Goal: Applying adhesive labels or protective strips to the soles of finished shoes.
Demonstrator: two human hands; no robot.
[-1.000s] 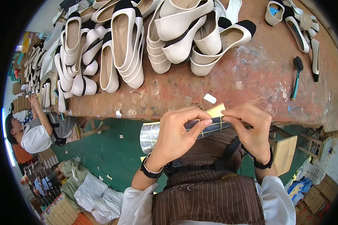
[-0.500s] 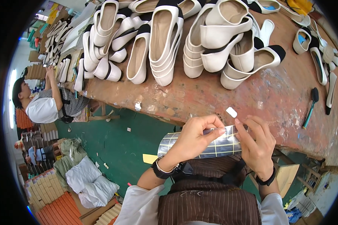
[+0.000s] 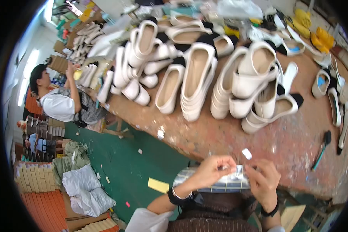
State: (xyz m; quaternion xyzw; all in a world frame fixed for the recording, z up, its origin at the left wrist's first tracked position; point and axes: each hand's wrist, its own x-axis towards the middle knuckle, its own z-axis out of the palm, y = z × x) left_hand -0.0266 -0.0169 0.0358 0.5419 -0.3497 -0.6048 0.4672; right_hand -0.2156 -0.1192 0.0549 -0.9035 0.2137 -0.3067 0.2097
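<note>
beside green floor [image 3: 118, 164], white sacks [image 3: 81, 185] hide their contents; left hand [image 3: 214, 170] pinches silvery sheet [image 3: 225, 183], right hand [image 3: 265, 180] hold unclear.

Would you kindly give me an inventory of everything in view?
Gridded sheet: one, silvery, between the hands
Ballet-style shoes: many, cream and black, mostly on workbench
Workbench: one, reddish brown, ahead
Brush: one, black and teal, bench's right side
Rounded label: one, white, bench's near edge
Paper strip: one, yellow, left of sheet
Sacks: several, white and green, lower left
Co-worker: one clear, white top, far left
Floor: one, green, below bench
Left hand: one, black wristband, sheet's top edge
Right hand: one, black wristband, by sheet's right end
</note>
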